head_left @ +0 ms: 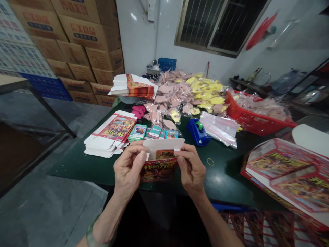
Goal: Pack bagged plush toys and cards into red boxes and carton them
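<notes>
A small red printed carton with a white open top flap is held upright over the near edge of the dark green table. My left hand grips its left side, fingers pinched at the flap's corner. Closed on the right side is my right hand, with thumb and fingers at the flap's other corner. Just behind the carton lie small teal card packs and a stack of flat unfolded cartons.
A blue tape dispenser, clear bags and a rubber band lie mid-table. Pink and yellow packets are heaped behind, beside a red basket. Finished boxes stack at right. Brown shipping cartons line the left wall.
</notes>
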{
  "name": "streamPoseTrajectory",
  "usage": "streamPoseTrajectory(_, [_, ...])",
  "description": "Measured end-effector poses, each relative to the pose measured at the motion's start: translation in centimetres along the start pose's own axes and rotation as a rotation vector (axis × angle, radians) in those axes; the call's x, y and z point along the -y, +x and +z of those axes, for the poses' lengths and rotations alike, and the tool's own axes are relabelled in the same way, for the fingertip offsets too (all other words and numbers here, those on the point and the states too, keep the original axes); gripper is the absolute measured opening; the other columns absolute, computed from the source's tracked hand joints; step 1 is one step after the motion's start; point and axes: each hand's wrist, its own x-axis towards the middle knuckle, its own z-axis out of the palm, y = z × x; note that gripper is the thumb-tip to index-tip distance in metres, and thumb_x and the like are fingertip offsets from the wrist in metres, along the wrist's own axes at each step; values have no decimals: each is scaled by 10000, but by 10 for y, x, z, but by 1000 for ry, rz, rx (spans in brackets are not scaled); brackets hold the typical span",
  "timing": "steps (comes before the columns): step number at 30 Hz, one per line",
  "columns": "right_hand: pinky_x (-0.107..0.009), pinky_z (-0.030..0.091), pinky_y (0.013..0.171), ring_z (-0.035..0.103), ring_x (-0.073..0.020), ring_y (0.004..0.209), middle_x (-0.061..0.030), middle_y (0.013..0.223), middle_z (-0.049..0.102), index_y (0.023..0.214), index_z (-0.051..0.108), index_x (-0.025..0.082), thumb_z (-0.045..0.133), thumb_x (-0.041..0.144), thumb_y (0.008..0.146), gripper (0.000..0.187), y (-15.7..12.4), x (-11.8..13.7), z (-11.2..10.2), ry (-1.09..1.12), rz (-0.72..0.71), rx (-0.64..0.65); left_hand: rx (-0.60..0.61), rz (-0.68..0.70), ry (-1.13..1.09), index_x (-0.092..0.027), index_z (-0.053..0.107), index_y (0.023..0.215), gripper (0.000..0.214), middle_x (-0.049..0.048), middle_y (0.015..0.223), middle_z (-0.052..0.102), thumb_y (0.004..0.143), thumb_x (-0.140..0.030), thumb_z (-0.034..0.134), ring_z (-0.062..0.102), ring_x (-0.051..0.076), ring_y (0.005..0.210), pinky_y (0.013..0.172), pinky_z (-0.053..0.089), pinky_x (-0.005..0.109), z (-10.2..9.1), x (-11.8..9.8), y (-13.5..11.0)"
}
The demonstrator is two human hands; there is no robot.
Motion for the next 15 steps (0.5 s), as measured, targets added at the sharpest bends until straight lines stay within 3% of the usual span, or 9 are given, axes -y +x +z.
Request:
streamPoseTrajectory(1, [-300,462,794,563,-157,937,-45,1005,546,940,604,219,483,140,874,159,1,2,0,30,44,14,-1,-67,-81,-186,624,823,75,30,906,618,795,-256,627,579,128,796,678,469,215,2,-2,2])
streamPoseTrajectory(3, [-278,464,755,562,-143,881,-34,967,541,960,566,222,486,175,880,123,2,5,-1,124,145,20,27,-184,-247,-241,588,940,206,2,917,628,751,-213,663,582,114,743,649,471,209,4,-7,5])
streamPoseTrajectory(5, [-264,469,725,563,-131,830,-18,938,542,1105,486,255,487,203,886,226,3,7,-3,245,240,25,93,-268,-332,-281,574,1042,338,2,946,645,731,-184,663,602,128,751,644,479,224,4,-14,9])
streamPoseTrajectory(7, [-263,472,725,568,-131,830,-16,962,549,1221,421,281,482,218,893,339,5,6,-6,308,280,90,166,-305,-307,-241,641,985,264,28,944,661,732,-165,639,622,156,791,673,492,252,4,-20,13])
streamPoseTrajectory(9, [-268,463,760,564,-139,882,-23,998,550,1178,499,276,470,213,899,287,8,4,-9,276,245,183,204,-282,-266,-181,693,763,102,45,867,669,726,-135,610,636,188,815,711,501,289,5,-23,16])
streamPoseTrajectory(11, [-268,450,789,554,-139,917,-24,1009,546,1048,594,257,466,189,900,208,10,3,-13,217,184,213,185,-212,-274,-169,679,620,139,37,791,661,705,-101,592,647,207,816,728,506,317,7,-23,17])
streamPoseTrajectory(15, [-281,450,811,564,-147,952,-35,1036,557,1051,617,251,488,170,888,223,9,6,-22,200,160,229,117,-140,-272,-169,699,643,172,43,799,664,709,-92,561,646,200,833,727,504,298,7,-17,12])
